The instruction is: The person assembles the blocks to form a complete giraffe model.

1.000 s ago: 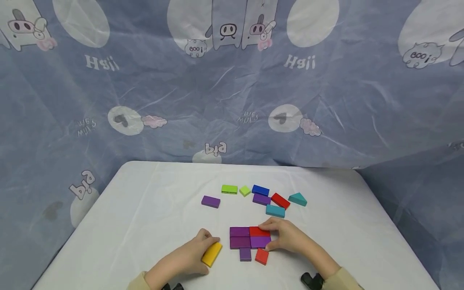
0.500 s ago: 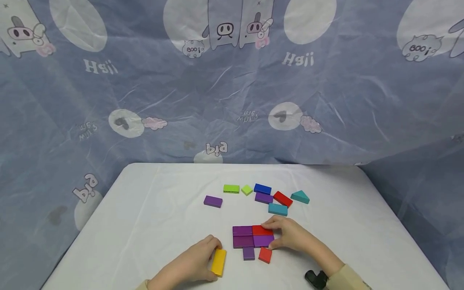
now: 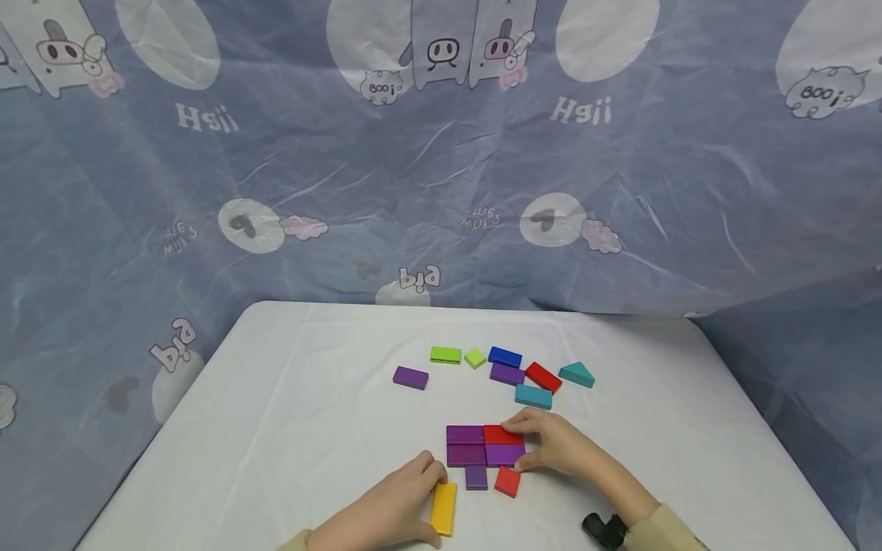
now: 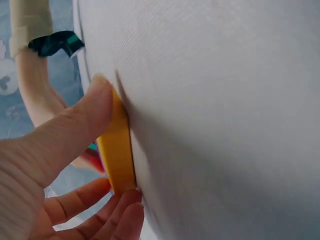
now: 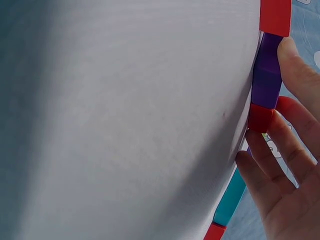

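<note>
Head view shows a person's left hand (image 3: 396, 503) pinching a yellow rectangular block (image 3: 444, 510) by its two short ends, fingertips at the far end and thumb at the near one. The left wrist view confirms this grip, clamped on the yellow block (image 4: 118, 150); whether its underside touches the white cloth-covered worktop (image 3: 310, 413) is hard to tell. The block lies left of and nearer the person than a small purple block (image 3: 476, 477), just beside it but apart.

The right hand (image 3: 561, 445) has its grip closed across two stacked rows: fingers at the far edge of a red rectangular block (image 3: 503, 436), thumb at the near side of a violet rectangular block (image 3: 505, 455). These two touch each other and sit against two dark purple rectangular blocks (image 3: 466, 456) on the left, making a compact rectangle. The small purple block meets its near edge, and a small red block (image 3: 507, 482) stands slanted to the right of that one.

Farther back lie a turquoise rectangular block (image 3: 534, 396), a slanted red bar (image 3: 543, 377), a teal triangular block (image 3: 577, 374), a blue bar (image 3: 505, 357) beside a purple bar (image 3: 507, 373), a lime-green rectangular block (image 3: 445, 355), a small lime-green block (image 3: 475, 358) and a separate purple bar at left (image 3: 410, 377).
</note>
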Demonstrator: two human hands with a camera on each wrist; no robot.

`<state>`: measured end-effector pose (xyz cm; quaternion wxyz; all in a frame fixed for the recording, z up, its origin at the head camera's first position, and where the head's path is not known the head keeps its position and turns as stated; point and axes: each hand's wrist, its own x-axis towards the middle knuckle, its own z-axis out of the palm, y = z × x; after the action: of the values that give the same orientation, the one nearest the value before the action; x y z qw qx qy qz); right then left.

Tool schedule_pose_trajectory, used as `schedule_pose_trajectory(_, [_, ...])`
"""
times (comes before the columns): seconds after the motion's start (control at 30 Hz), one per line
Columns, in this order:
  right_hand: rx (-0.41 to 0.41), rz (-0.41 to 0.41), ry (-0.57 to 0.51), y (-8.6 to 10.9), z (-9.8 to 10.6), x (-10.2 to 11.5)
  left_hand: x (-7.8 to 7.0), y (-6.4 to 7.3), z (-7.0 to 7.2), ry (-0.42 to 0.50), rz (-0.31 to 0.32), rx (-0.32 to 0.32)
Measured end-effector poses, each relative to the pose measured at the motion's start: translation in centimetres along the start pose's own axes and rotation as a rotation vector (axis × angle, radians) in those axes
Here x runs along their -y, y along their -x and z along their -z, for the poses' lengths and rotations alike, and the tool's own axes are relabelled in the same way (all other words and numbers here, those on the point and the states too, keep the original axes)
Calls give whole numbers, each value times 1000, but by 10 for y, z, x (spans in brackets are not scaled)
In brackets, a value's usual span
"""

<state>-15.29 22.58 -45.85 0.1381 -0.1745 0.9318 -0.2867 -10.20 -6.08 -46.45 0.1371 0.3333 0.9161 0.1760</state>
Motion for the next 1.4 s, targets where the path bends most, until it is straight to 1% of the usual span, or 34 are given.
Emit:
schedule_pose_trajectory(0.2, [4,8,2,-1,0,0,-5,-4,-1,-18,-3,-41])
schedule_pose_trajectory(0.37, [5,6,-4,-3,0,0,-4,-8,-3,-35,-21,-91])
schedule_pose_trajectory(0.5, [5,0,8,-3,1,0,-3,-11,-3,-54,-26,-101])
schedule_pose_trajectory(0.63, [3,-6,20,-3,0,-1,-3,-11,-4,-67,-36,-127])
schedule_pose_trajectory(0.93, [-2,-26,1,-4,0,0,-3,-14,-7,-102,-36,-175])
schedule_pose_trajectory(1.03, [-3,-28,-1,-4,0,1,-2,-15,-7,-109,-35,-179])
schedule_pose_trajectory(1.3, [-3,-34,-11,-4,-1,1,-2,-15,-6,-87,-33,-169])
schedule_pose_trajectory(1.4, [-4,-33,-4,-5,-1,1,-2,-15,-5,-77,-22,-156])
